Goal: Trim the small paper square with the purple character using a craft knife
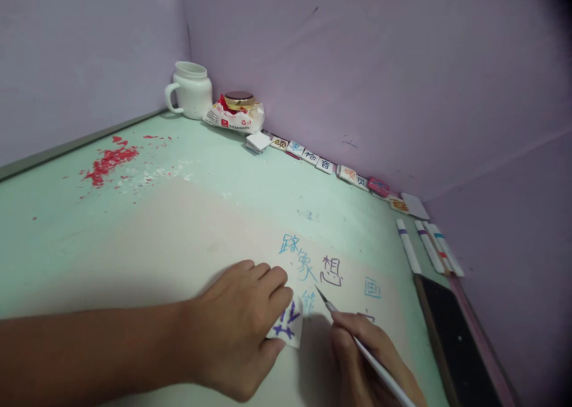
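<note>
The left hand [245, 332], low in the view, pinches a small white block [292, 335] between its thumb and curled fingers; purple strokes are visible on the part left uncovered. The right hand [375, 353] pinches a slim white pen-style knife [379, 368], its dark point clear of the block, near the handwritten characters on a pale sheet [174, 264]. Whether that point touches the sheet, I cannot tell. The characters are in blue and purple, partly hidden by the right hand.

Beside it on the bench [58, 246] lies a dark smartphone [451, 335], with white markers [407, 246] beyond its upper end. Farther back at left are red shavings [109, 162] and white crumbs [154, 177]. Along the wall [357, 67] runs a row of small blocks [324, 164], many bearing characters, ending near a lidded jar [240, 101] in crumpled packaging and a white mug [193, 94].

My judgement is that the work is well under way: several lettered blocks are set aside, while the pinched one is marked but probably unfinished. How deep its strokes go is too unclear to tell.
</note>
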A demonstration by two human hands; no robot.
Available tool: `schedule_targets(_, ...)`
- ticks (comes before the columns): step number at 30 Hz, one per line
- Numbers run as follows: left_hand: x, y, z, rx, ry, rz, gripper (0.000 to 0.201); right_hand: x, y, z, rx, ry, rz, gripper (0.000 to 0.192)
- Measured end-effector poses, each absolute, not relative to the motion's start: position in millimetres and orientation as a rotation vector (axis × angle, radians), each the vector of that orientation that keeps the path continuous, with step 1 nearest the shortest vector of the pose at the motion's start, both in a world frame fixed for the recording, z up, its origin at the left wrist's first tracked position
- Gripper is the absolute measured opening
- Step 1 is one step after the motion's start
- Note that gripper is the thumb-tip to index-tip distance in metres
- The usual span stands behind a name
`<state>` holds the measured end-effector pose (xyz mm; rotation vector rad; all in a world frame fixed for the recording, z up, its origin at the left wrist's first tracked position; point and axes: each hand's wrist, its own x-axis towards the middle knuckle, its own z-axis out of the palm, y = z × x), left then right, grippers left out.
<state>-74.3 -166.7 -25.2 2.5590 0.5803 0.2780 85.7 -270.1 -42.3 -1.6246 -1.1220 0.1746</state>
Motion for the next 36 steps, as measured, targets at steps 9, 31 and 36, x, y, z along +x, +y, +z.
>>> schedule_targets(9,-76.7,-166.8,-29.5,2.574,0.575,0.452,0.024,126.7,-280.0,-38.8,-1.560,-1.098,0.661,0.023)
schedule_targets(31,-78.1,-166.4,-31.6,2.648,0.544,0.508,0.049,111.1,-282.6,-45.9,-1.893,-1.737,-0.127,0.021)
schedule_targets(36,-78.1,-166.7,-31.1,2.642,0.546,0.518,0.047,111.9,-282.7,-46.1,-1.929,-1.752,-0.087,0.023)
